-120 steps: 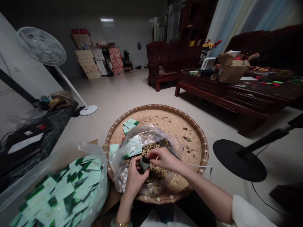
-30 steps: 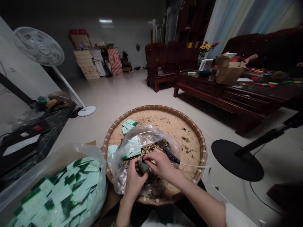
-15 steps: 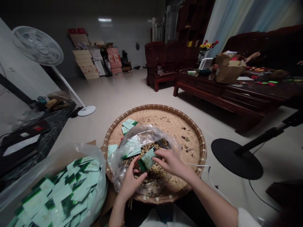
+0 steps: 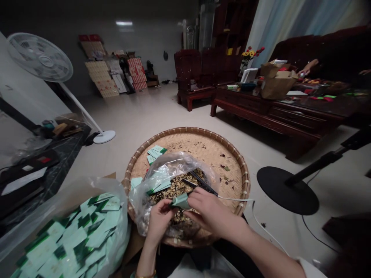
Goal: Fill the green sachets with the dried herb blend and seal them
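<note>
A small pale green paper sachet [image 4: 181,201] with a dark green edge is pinched between my left hand [image 4: 159,221] and my right hand [image 4: 211,213]. Both hands are over a clear plastic bag [image 4: 171,170] holding a dried herb mixture [image 4: 175,190]. The bag lies on a round woven bamboo tray [image 4: 223,162]. Just beyond my right fingers, a black wired tool [image 4: 204,185] lies on the mixture, with its white cable [image 4: 234,199] running right across the tray. Several loose green-and-white sachets [image 4: 155,151] lie on the tray beyond the bag.
A bulging plastic bag of green-and-white sachets [image 4: 72,235] sits at lower left on cardboard. A black round stand base [image 4: 286,191] stands to the right. Beyond are a standing fan [image 4: 40,52], a dark wooden table [image 4: 261,110] with a cardboard box, and a co-worker's hand [image 4: 308,66].
The sachet has dropped lower and now lies nearly level between my hands. My right hand has shifted down, leaving the black tool more exposed.
</note>
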`<move>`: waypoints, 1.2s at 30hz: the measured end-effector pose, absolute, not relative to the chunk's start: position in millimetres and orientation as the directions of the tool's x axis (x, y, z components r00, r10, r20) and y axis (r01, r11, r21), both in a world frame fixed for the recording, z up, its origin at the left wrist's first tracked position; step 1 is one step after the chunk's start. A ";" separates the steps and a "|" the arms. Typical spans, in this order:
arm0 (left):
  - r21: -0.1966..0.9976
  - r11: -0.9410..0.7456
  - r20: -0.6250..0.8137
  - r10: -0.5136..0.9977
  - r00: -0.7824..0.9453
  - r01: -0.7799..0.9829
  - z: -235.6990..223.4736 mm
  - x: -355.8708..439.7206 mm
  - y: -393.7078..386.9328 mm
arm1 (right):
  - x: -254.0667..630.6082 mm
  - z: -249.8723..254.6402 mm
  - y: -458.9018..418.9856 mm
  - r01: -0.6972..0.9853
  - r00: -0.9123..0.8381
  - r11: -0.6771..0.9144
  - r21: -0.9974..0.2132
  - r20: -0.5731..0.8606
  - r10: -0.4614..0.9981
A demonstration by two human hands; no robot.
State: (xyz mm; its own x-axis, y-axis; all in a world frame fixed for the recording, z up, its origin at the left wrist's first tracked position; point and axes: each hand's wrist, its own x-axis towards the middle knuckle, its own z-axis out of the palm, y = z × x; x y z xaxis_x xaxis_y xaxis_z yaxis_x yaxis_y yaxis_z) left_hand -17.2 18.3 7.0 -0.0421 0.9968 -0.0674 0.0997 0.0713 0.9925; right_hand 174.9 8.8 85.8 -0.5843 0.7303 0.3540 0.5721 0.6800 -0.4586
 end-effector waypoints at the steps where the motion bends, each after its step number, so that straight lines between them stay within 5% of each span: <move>1: 0.992 0.064 -0.060 0.997 -0.045 0.110 5.9 -16.3 17.4 | 172.9 84.7 6.4 0.615 -0.584 0.662 -0.428 0.317 0.748; 6: 0.992 0.083 -0.083 0.997 0.004 0.092 -0.6 -9.7 13.9 | 173.0 77.2 7.8 0.664 -0.589 0.628 -0.405 0.233 0.774; 10: 0.993 0.114 -0.114 0.993 0.005 0.023 -5.3 -5.6 15.2 | 183.4 90.6 6.9 0.547 -0.578 0.692 -0.472 0.385 0.720; 13: 0.994 0.110 -0.111 0.993 -0.038 -0.022 -5.3 -3.7 14.9 | 188.7 102.6 -2.2 0.530 -0.527 0.740 -0.413 0.524 0.669; 19: 0.994 0.104 -0.105 0.993 -0.045 -0.029 6.3 -2.0 8.7 | 189.1 106.9 -19.2 0.575 -0.555 0.755 -0.315 0.529 0.643; 36: 0.997 0.044 -0.041 0.998 -0.054 0.059 7.3 -4.6 8.0 | 186.9 82.2 -11.9 0.379 -0.358 0.679 -0.629 0.577 0.734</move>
State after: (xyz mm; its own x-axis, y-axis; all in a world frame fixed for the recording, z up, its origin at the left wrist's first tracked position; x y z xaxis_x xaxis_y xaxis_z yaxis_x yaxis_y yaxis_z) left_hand -4.6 8.0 7.3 -0.0536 0.9977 -0.0407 0.0588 0.0439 0.9973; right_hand 186.9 -11.9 82.2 -0.3577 0.7343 0.5770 0.3793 0.6788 -0.6288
